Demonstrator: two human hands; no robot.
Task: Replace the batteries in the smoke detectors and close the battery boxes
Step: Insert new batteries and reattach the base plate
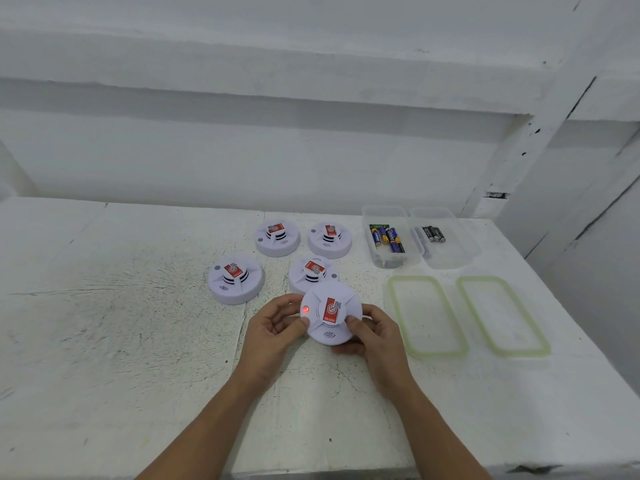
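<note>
Left hand and right hand grip one smoke detector, its red light lit, likely done; four more detectors and both open battery boxes wait.

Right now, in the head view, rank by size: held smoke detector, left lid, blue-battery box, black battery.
1. left lid
2. held smoke detector and blue-battery box: alike, detector nearer, unranked
3. black battery

One head-worn wide-angle view looks forward and down onto the table, close over it, facing the wall.
</note>
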